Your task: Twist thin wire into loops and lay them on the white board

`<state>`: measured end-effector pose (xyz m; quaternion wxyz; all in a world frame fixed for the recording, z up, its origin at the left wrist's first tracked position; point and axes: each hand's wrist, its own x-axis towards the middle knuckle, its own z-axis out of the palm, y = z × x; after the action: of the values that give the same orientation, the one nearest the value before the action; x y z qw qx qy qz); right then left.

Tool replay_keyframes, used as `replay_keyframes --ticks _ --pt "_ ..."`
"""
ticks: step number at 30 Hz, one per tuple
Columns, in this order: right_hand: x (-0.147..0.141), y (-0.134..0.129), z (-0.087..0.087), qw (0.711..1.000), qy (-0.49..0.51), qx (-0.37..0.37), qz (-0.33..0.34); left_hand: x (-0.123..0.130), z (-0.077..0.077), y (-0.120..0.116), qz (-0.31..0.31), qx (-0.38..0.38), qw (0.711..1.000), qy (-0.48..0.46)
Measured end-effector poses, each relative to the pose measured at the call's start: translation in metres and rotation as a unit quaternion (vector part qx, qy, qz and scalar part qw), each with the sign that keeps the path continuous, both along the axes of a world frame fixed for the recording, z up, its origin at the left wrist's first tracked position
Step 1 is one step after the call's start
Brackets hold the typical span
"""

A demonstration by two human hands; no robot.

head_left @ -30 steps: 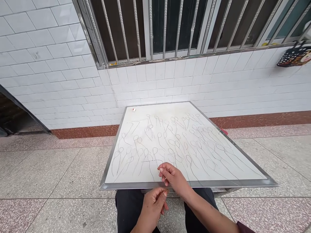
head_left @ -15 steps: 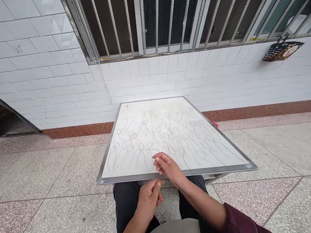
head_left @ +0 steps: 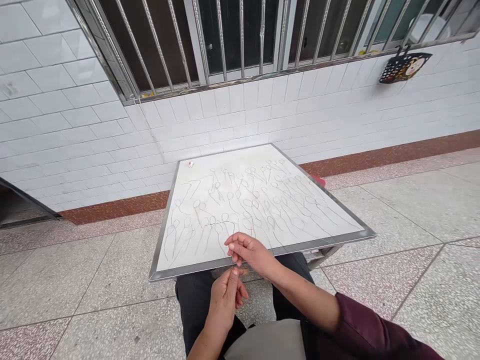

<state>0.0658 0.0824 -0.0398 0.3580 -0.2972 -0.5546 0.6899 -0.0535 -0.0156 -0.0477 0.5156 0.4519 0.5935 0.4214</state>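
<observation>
Pinching a thin dark strand [head_left: 230, 222] between thumb and finger in the right grip [head_left: 252, 254], just above and beyond the left grip [head_left: 222, 300], also pressed thumb to finger below the near rim of the bench [head_left: 180, 271]. Seems to run faintly from the tips of the left grip up to the right, then bends beyond the fingers and points off to the left above the white top; too fine to trace whole between the fingertips. Keeps to two axes, then: nearly straight away from the body between the grips, crosswise past the bend. Nearer to that bent length: the right grip, with the far tip out to its left, farther from the body than either thumb. Close together but apart: left over the lap, right over the bench edge. Spread across the bench beyond: many looped strands [head_left: 255, 205], mostly laid with round ends away, tails toward the near rim. At the far left corner: a small red-and-white object [head_left: 191, 164]
</observation>
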Motion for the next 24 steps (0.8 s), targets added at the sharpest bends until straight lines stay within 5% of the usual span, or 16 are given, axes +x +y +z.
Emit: replay_keyframes --ticks 11,17,21,24 --pt "0.005 -0.006 0.006 0.999 0.036 0.002 0.007 -0.001 0.005 -0.011 -0.001 0.018 0.999 -0.045" --pt "0.011 -0.009 0.011 0.999 0.034 0.005 0.031 -0.007 0.000 -0.009 0.106 0.057 0.990 -0.070" --pt "0.011 -0.012 0.010 0.990 -0.063 0.121 0.030 -0.019 0.000 -0.006 0.178 0.085 0.977 -0.083" --pt "0.010 -0.017 0.006 0.956 -0.144 0.257 0.010 -0.025 0.008 -0.004 0.222 0.103 0.965 -0.095"
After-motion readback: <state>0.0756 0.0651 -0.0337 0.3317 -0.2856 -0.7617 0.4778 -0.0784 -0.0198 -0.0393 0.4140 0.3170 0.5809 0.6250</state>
